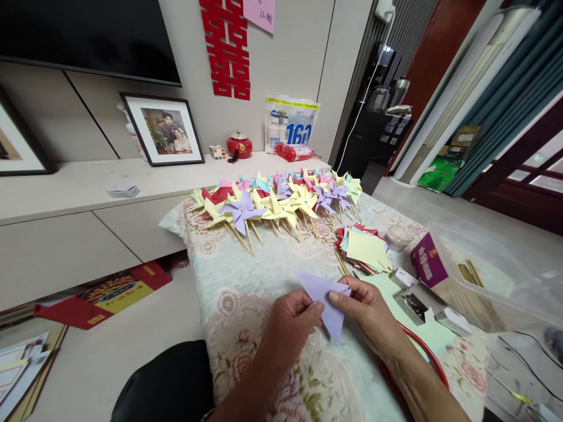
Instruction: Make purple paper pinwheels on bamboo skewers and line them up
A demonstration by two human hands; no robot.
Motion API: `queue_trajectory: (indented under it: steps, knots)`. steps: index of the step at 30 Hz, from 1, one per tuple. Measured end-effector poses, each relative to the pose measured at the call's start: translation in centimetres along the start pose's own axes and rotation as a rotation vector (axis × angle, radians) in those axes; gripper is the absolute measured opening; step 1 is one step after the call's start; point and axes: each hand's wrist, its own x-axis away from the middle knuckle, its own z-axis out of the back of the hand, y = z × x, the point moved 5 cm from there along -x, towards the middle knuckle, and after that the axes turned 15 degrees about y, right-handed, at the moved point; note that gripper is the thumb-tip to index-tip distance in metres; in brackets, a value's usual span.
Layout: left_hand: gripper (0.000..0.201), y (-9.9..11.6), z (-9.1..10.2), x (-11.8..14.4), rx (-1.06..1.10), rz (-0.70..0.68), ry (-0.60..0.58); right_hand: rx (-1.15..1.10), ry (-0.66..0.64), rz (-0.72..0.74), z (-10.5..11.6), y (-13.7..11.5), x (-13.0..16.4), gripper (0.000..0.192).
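1. My left hand [292,319] and right hand [372,310] are close to me, low in the middle, over the flowery cloth [246,281].
2. Both hands pinch one purple paper [328,299]. Left thumb and fingers are shut on its left side. Right fingers are shut on its right edge.
3. The paper is folded to a triangle. Its long side runs from up-left, down to a sharp tip that points toward me.
4. Just past the paper lie thin sticks [341,264] and a stack of paper squares [365,249].
5. To the right sit a purple box [426,264] and a clear tub [497,275].
6. Farther back lies a row of pinwheels [281,202], sticks pointing at me.
7. Farthest is the shelf [79,184] with a framed photo [165,129].
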Motion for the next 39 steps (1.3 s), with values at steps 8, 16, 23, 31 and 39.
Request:
queue_trajectory:
  steps: [8,16,23,31,39]
  knots:
    - [0.024,0.3,0.0,0.0,0.157,0.045,0.058,-0.046,0.056,0.015,0.3,0.1,-0.2,0.027]
    - [0.023,1.1,1.4,-0.6,0.172,0.069,0.117,0.174,0.037,0.529,1.3,-2.6,0.3,0.038]
    - [0.024,1.4,1.1,-0.3,0.208,0.148,0.059,0.660,-0.054,0.933,-0.1,-4.0,1.7,0.034]
    - [0.022,1.2,0.5,0.2,0.172,0.158,0.013,0.630,-0.064,0.926,0.0,-3.6,1.4,0.014]
    - [0.018,1.1,0.4,0.1,0.053,0.094,0.027,0.534,-0.026,0.751,0.1,-3.5,1.1,0.011]
